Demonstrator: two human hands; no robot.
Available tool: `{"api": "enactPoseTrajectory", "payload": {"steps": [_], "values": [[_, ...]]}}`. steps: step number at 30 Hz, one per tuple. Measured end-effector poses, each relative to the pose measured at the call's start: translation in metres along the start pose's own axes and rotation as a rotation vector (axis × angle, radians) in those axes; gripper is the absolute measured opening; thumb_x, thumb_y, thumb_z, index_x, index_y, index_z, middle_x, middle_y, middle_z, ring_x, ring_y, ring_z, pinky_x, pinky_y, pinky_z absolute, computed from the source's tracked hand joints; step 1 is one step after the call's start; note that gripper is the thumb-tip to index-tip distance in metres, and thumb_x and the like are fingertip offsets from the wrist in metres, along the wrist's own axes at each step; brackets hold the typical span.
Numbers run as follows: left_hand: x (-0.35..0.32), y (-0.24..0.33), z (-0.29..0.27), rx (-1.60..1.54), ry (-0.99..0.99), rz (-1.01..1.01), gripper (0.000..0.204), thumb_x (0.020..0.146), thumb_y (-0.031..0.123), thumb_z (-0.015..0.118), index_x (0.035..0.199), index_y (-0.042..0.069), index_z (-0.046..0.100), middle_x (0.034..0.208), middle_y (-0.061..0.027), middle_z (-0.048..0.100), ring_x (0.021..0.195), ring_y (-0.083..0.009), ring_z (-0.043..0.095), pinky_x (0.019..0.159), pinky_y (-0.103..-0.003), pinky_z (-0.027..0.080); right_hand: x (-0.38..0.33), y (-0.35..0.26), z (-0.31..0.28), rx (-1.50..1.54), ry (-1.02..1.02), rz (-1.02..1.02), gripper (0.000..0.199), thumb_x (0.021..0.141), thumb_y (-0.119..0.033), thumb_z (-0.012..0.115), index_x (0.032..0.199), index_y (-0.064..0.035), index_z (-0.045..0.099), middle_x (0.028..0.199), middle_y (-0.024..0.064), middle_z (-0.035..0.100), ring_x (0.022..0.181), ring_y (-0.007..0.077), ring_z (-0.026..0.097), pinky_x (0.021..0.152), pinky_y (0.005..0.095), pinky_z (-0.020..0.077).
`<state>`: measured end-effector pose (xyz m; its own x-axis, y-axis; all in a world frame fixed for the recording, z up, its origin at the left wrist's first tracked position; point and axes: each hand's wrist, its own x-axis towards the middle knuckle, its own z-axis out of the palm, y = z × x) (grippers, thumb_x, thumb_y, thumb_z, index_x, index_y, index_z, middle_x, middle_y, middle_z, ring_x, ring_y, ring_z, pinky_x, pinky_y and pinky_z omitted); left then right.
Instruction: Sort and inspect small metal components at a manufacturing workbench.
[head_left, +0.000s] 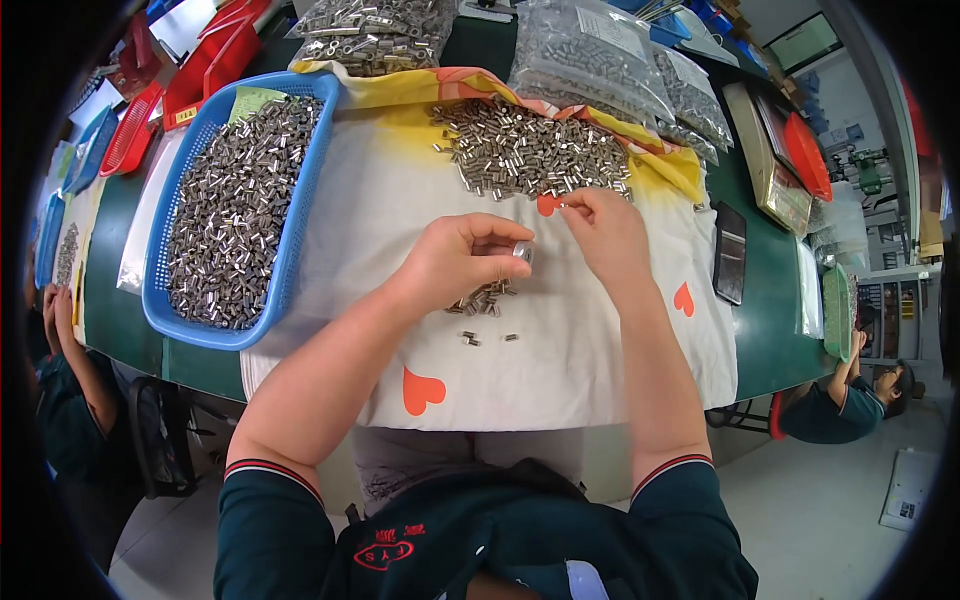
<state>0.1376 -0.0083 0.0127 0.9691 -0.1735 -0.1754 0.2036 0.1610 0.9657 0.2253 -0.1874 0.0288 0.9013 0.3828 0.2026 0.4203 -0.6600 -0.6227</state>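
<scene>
My left hand (pixel 462 262) is closed, its thumb and fingers gripping a short round metal piece (pixel 523 252) with a dark hole in its end. Level with it on the right, my right hand (pixel 602 238) pinches a small shiny metal sleeve (pixel 563 206), mostly covered by the fingertips. Just beyond both hands, a wide pile of small metal sleeves (pixel 535 150) lies on the white cloth (pixel 350 250). A smaller heap of sleeves (pixel 487 299) sits below my left hand and is partly hidden by it. A few loose sleeves (pixel 470 339) lie nearer me.
At the left stands a blue plastic basket (pixel 150 300) full of sleeves. Clear bags of metal parts (pixel 590 60) line the back. A dark phone (pixel 730 253) rests at the right on the green table (pixel 770 340). Co-workers sit at the left and right (pixel 845 408).
</scene>
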Motion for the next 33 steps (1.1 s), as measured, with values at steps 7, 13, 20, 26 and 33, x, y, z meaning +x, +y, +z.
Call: {"api": "enactPoseTrajectory", "payload": {"steps": [7, 13, 20, 26, 33], "values": [[0.001, 0.000, -0.004, -0.108, -0.002, 0.027, 0.029, 0.076, 0.005, 0.065, 0.104, 0.001, 0.058, 0.086, 0.0000, 0.060, 0.077, -0.0049, 0.056, 0.070, -0.020, 0.046, -0.001, 0.000, 0.012, -0.302, -0.001, -0.130, 0.008, 0.071, -0.010, 0.059, 0.076, -0.0041, 0.061, 0.073, 0.0123, 0.058, 0.071, 0.0281, 0.055, 0.065, 0.0377, 0.0441], [0.000, 0.002, -0.005, -0.116, 0.019, 0.031, 0.031, 0.075, 0.003, 0.065, 0.105, -0.001, 0.056, 0.088, -0.0018, 0.060, 0.079, -0.0062, 0.056, 0.070, -0.020, 0.046, -0.003, -0.002, 0.015, -0.417, 0.022, -0.204, 0.006, 0.072, -0.008, 0.058, 0.075, -0.0032, 0.060, 0.071, 0.0118, 0.059, 0.069, 0.0276, 0.056, 0.064, 0.0369, 0.0439], [0.001, -0.002, -0.008, -0.211, 0.057, 0.087, 0.032, 0.074, 0.000, 0.066, 0.104, -0.002, 0.056, 0.085, -0.0025, 0.059, 0.079, -0.0080, 0.057, 0.070, -0.021, 0.048, -0.024, -0.030, -0.003, 0.647, -0.214, 0.059, 0.007, 0.075, -0.002, 0.060, 0.083, -0.0015, 0.060, 0.077, 0.0015, 0.059, 0.075, 0.0086, 0.053, 0.067, 0.0223, 0.0427], [0.001, -0.001, -0.008, -0.181, 0.031, 0.064, 0.032, 0.073, 0.002, 0.067, 0.103, -0.002, 0.057, 0.082, -0.0014, 0.060, 0.075, -0.0066, 0.056, 0.069, -0.020, 0.047, -0.028, -0.044, -0.008, 0.394, -0.200, -0.050, 0.006, 0.073, 0.000, 0.060, 0.079, -0.0009, 0.061, 0.076, 0.0028, 0.060, 0.070, 0.0105, 0.055, 0.064, 0.0238, 0.0434], [-0.002, 0.002, -0.001, -0.049, 0.095, 0.061, 0.031, 0.074, 0.001, 0.065, 0.104, -0.003, 0.057, 0.087, -0.0049, 0.062, 0.077, -0.0079, 0.057, 0.071, -0.021, 0.048, -0.036, -0.043, 0.005, 0.141, -0.016, -0.292, 0.008, 0.069, -0.002, 0.061, 0.077, -0.0021, 0.059, 0.075, 0.0073, 0.059, 0.068, 0.0215, 0.056, 0.061, 0.0293, 0.0453]]}}
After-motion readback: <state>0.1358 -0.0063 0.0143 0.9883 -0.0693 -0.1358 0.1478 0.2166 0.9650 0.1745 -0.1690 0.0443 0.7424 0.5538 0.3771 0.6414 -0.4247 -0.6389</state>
